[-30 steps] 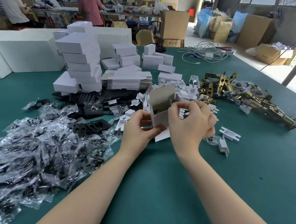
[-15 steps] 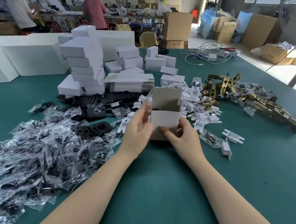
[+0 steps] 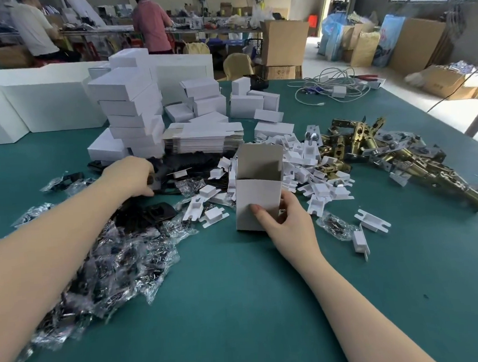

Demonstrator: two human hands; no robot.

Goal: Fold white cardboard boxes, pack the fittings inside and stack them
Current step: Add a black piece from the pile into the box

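So right hand (image 3: 286, 222) gripping the upright open white box (image 3: 257, 205) | left hand (image 3: 132, 174) curled into black fittings (image 3: 158, 211), grip unclear | green table (image 3: 239, 292)

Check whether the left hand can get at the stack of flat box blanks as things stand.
Probably yes: the left hand is at the black fittings just in front of the stack of flat box blanks, with nothing tall between.
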